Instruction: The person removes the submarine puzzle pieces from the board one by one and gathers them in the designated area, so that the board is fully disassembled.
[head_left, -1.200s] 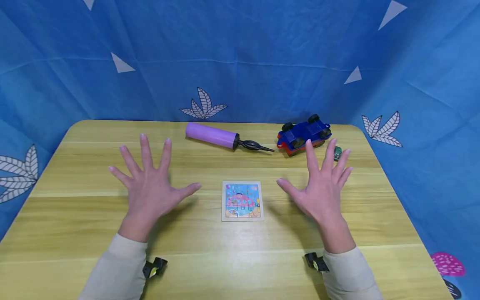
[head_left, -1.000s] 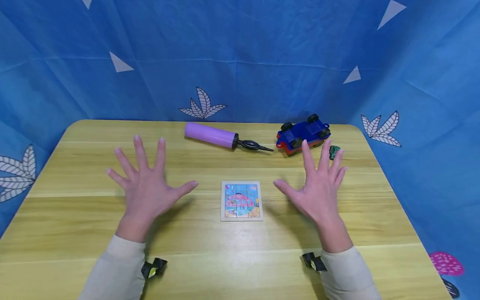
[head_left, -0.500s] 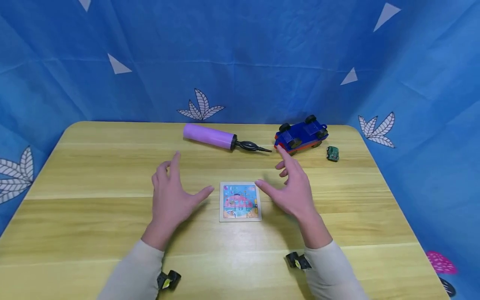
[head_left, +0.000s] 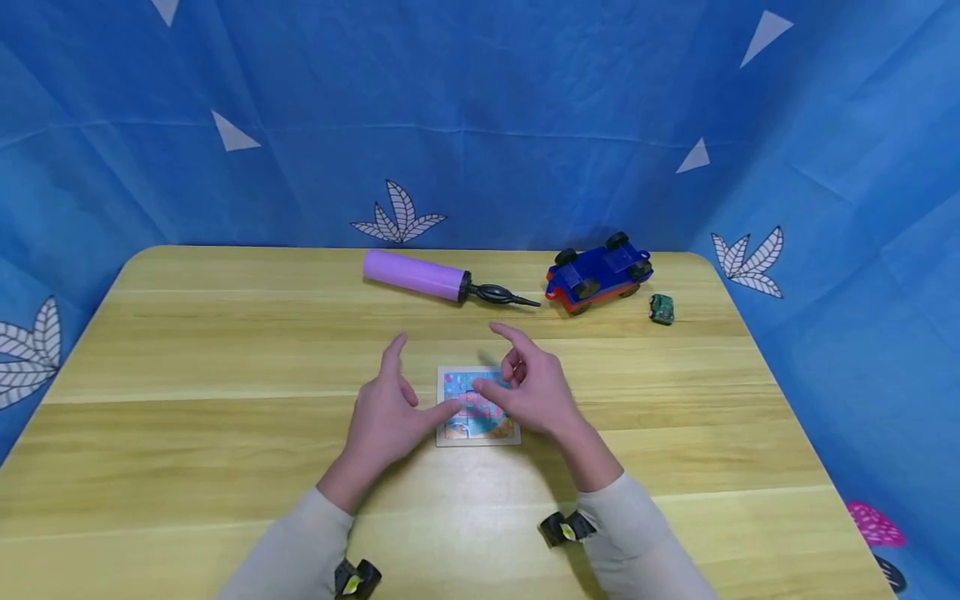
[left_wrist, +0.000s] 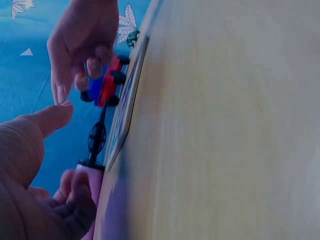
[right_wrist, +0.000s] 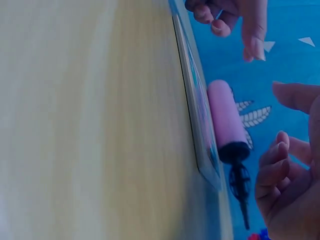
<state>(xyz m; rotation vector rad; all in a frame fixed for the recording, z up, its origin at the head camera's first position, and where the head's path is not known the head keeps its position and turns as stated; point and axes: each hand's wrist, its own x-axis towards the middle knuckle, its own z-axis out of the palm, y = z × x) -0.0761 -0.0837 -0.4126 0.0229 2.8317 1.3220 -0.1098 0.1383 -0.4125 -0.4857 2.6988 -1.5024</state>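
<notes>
Left hand (head_left: 381,423) closed in on the picture puzzle (head_left: 480,425), right hand (head_left: 542,397) opposite.
Formerly spread wide, the left bent its fingers loosely round nothing; the puzzle lay flat on the table (head_left: 210,333), its handling seemingly not begun; the right, also empty, hovered above it.

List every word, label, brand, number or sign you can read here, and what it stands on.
No text can be read anywhere.
Puzzle: a picture; any fine print is too small to read.
Small green toy car: its markings are too small to make out.
Purple pump and blue-and-red toy truck: no lettering visible.
Curtain: printed leaves and triangles, no words visible.
</notes>
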